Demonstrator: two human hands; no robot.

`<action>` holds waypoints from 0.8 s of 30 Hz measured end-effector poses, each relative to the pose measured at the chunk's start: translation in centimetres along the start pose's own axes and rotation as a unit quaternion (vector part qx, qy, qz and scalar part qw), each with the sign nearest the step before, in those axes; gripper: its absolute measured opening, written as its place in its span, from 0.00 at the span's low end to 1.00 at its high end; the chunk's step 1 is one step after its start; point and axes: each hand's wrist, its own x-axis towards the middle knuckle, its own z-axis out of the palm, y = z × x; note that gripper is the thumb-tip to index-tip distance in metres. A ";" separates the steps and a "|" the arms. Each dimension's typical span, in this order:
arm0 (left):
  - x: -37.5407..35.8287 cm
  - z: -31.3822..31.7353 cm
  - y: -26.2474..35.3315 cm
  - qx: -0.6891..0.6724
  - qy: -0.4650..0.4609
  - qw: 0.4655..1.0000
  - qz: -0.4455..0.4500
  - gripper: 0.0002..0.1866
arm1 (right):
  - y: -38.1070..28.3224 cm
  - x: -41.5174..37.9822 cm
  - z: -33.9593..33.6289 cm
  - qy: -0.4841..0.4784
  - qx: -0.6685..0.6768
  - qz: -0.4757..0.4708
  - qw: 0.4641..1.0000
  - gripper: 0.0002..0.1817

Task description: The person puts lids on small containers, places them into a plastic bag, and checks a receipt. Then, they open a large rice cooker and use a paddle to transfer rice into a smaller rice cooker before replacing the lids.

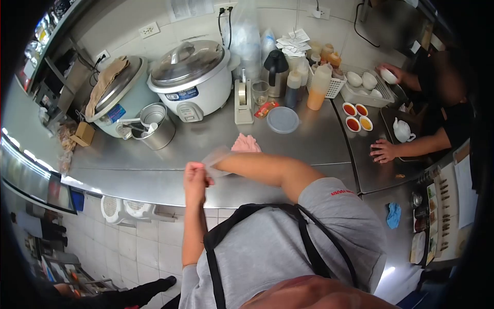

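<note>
A grey short-sleeved T-shirt [267, 244] has small red lettering [341, 193] on the right sleeve, under black fabric straps [312, 239].

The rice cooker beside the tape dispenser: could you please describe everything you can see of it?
The rice cooker has a rounded, glossy white body and a domed, shiny lid that looks like metal, with a raised handle on top. The lid is on. A blue label sits on the front above a light grey control panel, its print too small to read. The cooker stands upright on the metal counter, left of the tape dispenser in the picture.
</note>
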 end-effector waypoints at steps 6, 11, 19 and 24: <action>3.3 -1.9 -2.1 0.120 0.052 0.991 0.013 0.04 | -1.6 -0.8 -2.5 0.059 -0.083 0.067 0.992 0.14; 4.3 -1.4 -2.0 0.070 0.036 0.997 0.001 0.04 | 0.9 1.0 -5.6 0.014 -0.353 0.232 0.906 0.17; 3.8 -2.3 -4.6 0.081 0.042 0.989 0.118 0.20 | 5.3 -0.8 -2.3 0.342 -0.483 0.072 0.803 0.16; 2.2 -0.5 -8.4 0.456 0.039 0.820 0.344 0.36 | 2.4 -1.4 -1.2 0.350 -0.342 -0.080 0.868 0.12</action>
